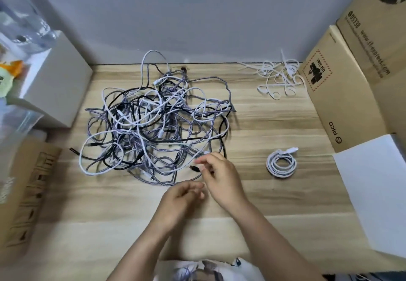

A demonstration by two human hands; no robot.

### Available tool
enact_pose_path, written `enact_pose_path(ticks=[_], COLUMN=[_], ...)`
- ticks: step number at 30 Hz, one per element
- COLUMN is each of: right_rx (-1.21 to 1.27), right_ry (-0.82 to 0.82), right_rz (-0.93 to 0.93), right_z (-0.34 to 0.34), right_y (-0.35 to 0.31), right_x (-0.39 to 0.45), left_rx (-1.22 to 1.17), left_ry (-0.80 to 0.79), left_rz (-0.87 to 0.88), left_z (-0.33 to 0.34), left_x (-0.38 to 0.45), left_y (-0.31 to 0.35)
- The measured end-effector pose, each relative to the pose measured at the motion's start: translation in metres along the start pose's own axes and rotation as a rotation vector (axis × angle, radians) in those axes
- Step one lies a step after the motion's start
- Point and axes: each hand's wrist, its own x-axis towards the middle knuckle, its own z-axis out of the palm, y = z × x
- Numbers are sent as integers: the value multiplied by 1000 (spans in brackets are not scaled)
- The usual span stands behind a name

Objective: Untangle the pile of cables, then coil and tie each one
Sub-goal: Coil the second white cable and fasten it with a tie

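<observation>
Right of the cable pile [158, 122], one white coil [281, 163] lies finished and loose ties [280, 78] wait beyond, but nearly all remains tangled, with the right hand [219, 175] and left hand [182, 199] at its near edge, fingers relaxed, seemingly gripping nothing.

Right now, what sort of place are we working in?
Probably a makeshift home or office work desk, not a workshop: a wood-grain tabletop set against a plain wall, hemmed in by shipping cartons, with the cable pile and loose ties laid out.
</observation>
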Motion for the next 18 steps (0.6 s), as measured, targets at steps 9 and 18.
enact_pose_path(ticks=[9,18], right_rx=[-402,279], right_ry=[-160,80], right_rz=[-244,-190], right_z=[24,-17], right_y=[-15,-99], right_x=[15,-25], left_rx=[-501,-797], left_ry=[-32,-260], left_rz=[-246,-269], left_z=[-24,-25], left_x=[4,13], left_y=[-3,13])
